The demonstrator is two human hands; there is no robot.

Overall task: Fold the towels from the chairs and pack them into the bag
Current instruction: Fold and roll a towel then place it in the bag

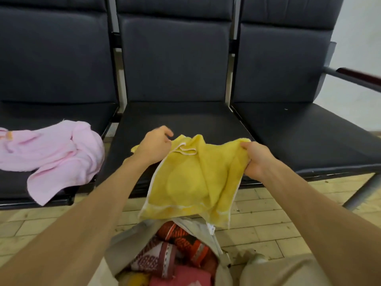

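Observation:
A yellow towel (191,182) with white edging hangs in front of the middle chair seat (181,120), above the bag. My left hand (154,144) holds its upper left edge; my right hand (256,159) grips its upper right corner, fingers curled round the cloth. A pink towel (57,155) lies crumpled on the left chair seat, one corner drooping over the front edge. The beige bag (127,242) stands unzipped on the floor below the yellow towel. Inside it lie an orange patterned towel (183,238), a maroon and white one (156,259) and a pink one (181,277).
Three dark padded chairs stand joined in a row, the right one (305,129) with an armrest (358,76). Pale wooden parquet floor (268,226) lies under the chairs and the bag. My knee in beige trousers (278,271) is at the lower right.

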